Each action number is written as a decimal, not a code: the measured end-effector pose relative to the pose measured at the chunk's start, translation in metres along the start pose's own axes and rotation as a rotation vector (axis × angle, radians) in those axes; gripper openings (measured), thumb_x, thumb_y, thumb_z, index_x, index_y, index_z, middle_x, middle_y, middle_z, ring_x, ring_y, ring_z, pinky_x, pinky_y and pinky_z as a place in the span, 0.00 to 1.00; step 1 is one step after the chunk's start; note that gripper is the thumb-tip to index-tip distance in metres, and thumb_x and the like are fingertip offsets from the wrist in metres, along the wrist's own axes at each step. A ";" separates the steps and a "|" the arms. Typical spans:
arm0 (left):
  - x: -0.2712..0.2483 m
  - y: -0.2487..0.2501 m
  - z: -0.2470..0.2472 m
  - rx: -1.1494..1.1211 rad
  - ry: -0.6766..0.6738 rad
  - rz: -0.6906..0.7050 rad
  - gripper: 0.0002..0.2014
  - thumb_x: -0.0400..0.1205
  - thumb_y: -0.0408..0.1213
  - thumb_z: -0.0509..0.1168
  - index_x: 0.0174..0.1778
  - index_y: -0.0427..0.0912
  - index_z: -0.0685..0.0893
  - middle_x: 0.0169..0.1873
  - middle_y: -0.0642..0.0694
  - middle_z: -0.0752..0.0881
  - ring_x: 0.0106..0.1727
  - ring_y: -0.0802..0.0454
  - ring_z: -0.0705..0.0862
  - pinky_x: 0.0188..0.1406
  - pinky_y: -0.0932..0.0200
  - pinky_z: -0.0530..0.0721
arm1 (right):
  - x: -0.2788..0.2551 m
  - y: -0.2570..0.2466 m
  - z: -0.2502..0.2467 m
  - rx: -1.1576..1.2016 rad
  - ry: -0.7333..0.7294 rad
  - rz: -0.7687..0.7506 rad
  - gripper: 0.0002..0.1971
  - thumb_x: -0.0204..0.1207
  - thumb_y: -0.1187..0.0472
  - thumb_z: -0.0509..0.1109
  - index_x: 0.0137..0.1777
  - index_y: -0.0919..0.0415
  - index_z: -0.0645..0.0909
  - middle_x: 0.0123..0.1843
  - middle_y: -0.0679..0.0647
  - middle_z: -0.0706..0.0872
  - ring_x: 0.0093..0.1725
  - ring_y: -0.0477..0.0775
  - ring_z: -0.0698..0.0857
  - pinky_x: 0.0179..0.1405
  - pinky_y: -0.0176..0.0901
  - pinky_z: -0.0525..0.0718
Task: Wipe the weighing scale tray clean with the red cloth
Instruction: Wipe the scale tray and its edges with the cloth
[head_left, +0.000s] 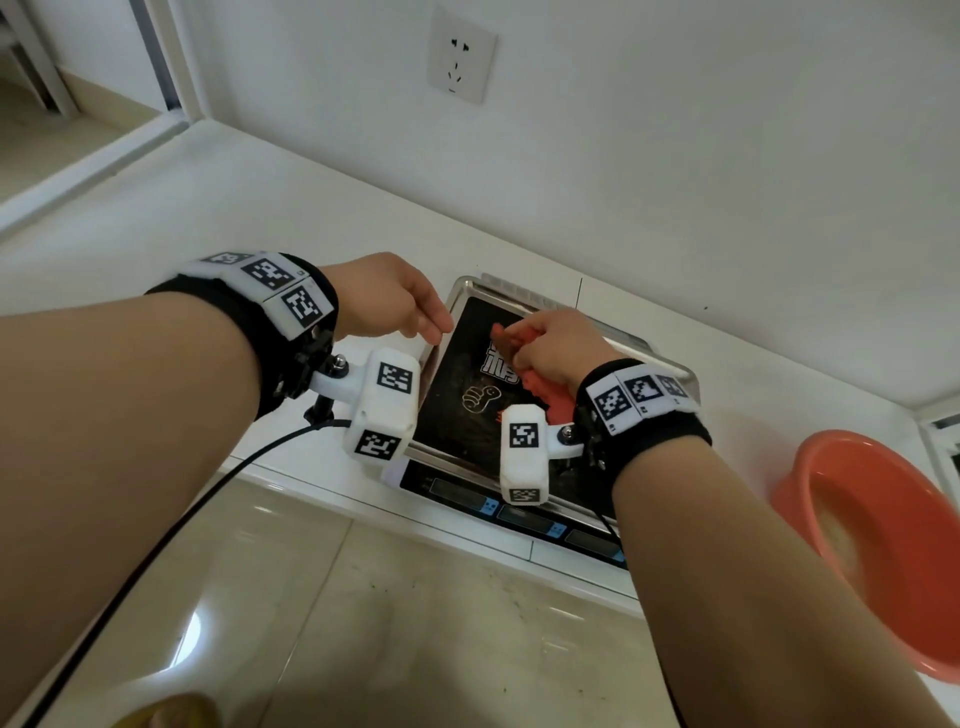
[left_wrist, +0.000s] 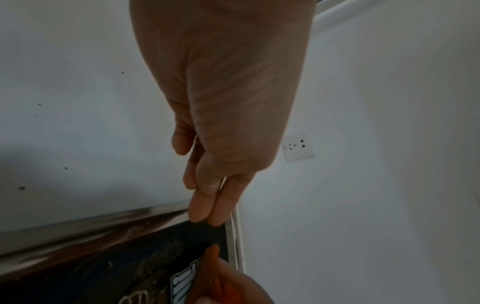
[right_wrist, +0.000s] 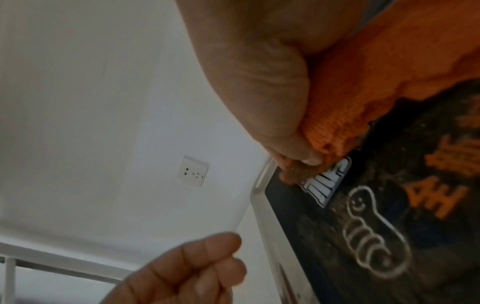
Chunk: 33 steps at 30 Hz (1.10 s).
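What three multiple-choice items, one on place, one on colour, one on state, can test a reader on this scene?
1. Where is the red cloth?
A. on the scale tray
B. in the basin
C. on the floor

2. What colour is the basin?
A. blue
B. orange-red
C. green

3. What does the right hand do?
A. hangs free
B. grips the cloth
C. presses a button

Key: 1 A, the cloth lies on the tray's dark surface; 2 B, seen at the right in the head view; 3 B, fingers curl round the cloth. The left hand touches the tray's rim.
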<state>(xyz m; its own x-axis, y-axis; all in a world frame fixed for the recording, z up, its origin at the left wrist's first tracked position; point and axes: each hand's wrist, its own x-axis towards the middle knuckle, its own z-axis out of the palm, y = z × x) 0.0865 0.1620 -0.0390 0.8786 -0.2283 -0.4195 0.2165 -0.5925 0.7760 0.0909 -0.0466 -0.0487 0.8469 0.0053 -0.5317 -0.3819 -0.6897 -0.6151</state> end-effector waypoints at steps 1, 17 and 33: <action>0.000 0.000 0.000 0.009 -0.007 -0.004 0.17 0.79 0.24 0.61 0.51 0.48 0.90 0.44 0.53 0.92 0.49 0.61 0.83 0.43 0.66 0.74 | 0.001 0.000 0.004 0.005 -0.003 0.001 0.18 0.79 0.76 0.65 0.46 0.51 0.90 0.35 0.48 0.92 0.29 0.52 0.83 0.32 0.45 0.80; 0.005 -0.005 0.002 0.086 0.043 0.008 0.16 0.75 0.21 0.58 0.37 0.43 0.89 0.36 0.49 0.86 0.38 0.57 0.79 0.35 0.64 0.74 | -0.014 0.009 -0.017 -0.132 -0.039 -0.041 0.16 0.79 0.74 0.68 0.57 0.52 0.85 0.28 0.35 0.89 0.29 0.40 0.86 0.24 0.29 0.83; 0.000 -0.008 0.000 0.084 0.023 -0.020 0.15 0.74 0.22 0.61 0.36 0.45 0.88 0.37 0.49 0.85 0.39 0.55 0.78 0.37 0.62 0.75 | 0.009 0.007 -0.008 -0.057 0.056 0.069 0.11 0.73 0.71 0.72 0.39 0.52 0.81 0.49 0.60 0.87 0.55 0.61 0.87 0.63 0.60 0.87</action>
<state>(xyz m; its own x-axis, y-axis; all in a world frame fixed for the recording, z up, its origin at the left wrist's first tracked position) 0.0850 0.1669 -0.0452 0.8842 -0.1985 -0.4229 0.1987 -0.6595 0.7249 0.0988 -0.0573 -0.0536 0.8391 -0.0829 -0.5376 -0.4199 -0.7271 -0.5432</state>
